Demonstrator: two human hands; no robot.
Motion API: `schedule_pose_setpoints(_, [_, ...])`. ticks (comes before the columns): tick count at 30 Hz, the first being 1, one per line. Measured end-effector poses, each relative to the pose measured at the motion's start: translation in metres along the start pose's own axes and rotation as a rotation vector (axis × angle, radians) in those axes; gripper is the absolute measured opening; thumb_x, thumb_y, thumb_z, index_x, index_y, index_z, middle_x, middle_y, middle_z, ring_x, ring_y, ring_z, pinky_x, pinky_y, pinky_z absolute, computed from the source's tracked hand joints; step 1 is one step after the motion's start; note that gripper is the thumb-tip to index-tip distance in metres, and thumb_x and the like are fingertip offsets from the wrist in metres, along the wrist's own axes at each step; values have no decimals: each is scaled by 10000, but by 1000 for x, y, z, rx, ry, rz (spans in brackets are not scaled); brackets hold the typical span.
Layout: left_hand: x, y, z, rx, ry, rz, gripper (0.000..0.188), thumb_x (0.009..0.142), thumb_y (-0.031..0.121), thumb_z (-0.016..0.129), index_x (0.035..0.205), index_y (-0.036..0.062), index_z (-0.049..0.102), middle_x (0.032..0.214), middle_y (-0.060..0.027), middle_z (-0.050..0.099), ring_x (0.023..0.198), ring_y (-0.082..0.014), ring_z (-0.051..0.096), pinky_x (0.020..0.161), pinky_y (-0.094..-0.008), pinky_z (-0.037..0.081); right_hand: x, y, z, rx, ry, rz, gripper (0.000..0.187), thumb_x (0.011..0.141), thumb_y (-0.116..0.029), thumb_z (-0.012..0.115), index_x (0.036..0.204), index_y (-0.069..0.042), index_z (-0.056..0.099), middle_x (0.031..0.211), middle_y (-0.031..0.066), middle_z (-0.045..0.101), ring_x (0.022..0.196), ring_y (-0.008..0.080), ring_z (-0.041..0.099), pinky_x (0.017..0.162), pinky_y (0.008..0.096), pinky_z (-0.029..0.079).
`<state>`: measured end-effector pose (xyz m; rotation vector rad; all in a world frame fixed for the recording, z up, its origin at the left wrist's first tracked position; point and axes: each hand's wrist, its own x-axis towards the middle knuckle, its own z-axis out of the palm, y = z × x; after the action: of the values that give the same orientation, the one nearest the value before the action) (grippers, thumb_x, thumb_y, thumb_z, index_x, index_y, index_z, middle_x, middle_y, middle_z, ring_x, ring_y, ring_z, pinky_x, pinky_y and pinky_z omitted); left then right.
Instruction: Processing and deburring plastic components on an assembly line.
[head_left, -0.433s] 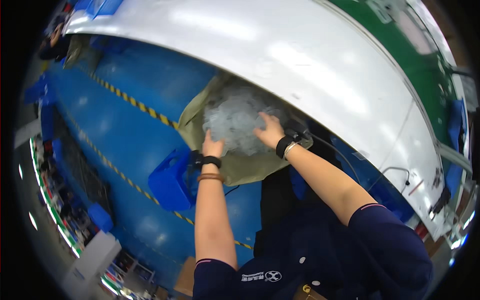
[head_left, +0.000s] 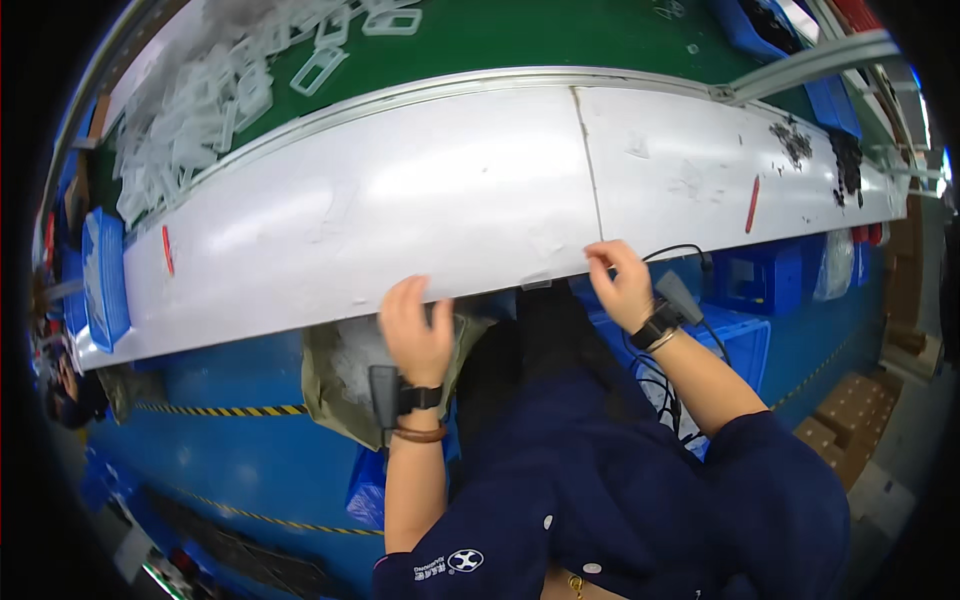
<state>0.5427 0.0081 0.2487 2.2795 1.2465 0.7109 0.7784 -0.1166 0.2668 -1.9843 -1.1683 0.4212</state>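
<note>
1. Left hand (head_left: pixel 417 340): 8 o'clock of mid-view, at near edge of bench (head_left: pixel 430 200); fingers loosely bent, thumb apart, nothing seen held.
2. Right hand (head_left: pixel 625 295): 3 o'clock, same edge; fingers bent, not closed, no object visible. Contact with bench: cannot tell.
3. Olive sack (head_left: pixel 318 390) with clear pieces (head_left: pixel 358 365): 8 o'clock, below bench edge, just beside left hand.
4. Clear frames (head_left: pixel 195 130): 10 o'clock, heaped beyond bench, well apart from hands.
5. Judged: hands free, no grasp underway; any pick-up calls for closing fingers.
</note>
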Motion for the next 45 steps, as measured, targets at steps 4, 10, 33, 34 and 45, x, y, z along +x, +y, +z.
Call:
schedule_pose_setpoints(4, [31,73,55,56,-508,364,759,571,135,760,1246,114,415,1289,-214,321,1176,-391,332,954,-422,339,22,81,-65,-178,287,157,277,733,-53,567,1007,-22,548,986,155,547,865,270,534,737,332,445])
schedule_pose_setpoints(10, [38,85,95,50,-740,403,644,571,53,711,1167,101,469,1115,-183,461,1008,-349,449,837,-391,410,57,160,-105,-779,368,319,398,714,-108,627,1094,-54,520,1083,155,504,948,280,504,799,341,430])
schedule_pose_setpoints(33, [191,178,239,49,-831,418,104,787,97,480,837,46,555,882,-191,559,749,-330,558,647,-375,455,83,229,-151,-282,47,321,132,701,-48,584,825,-73,549,780,117,507,737,271,517,652,355,434])
schedule_pose_setpoints(34, [191,179,239,17,-843,436,130,786,94,499,892,42,551,895,-200,571,764,-358,560,651,-399,453,80,226,-148,-266,30,285,94,712,-52,587,785,-41,528,786,119,499,718,259,516,628,348,427])
schedule_pose_setpoints(45, [213,146,217,144,-647,341,106,727,77,587,780,-3,541,815,-195,546,747,-345,547,619,-401,460,86,169,-82,-264,-58,241,85,757,-68,563,815,-54,503,828,146,501,704,322,540,602,400,444])
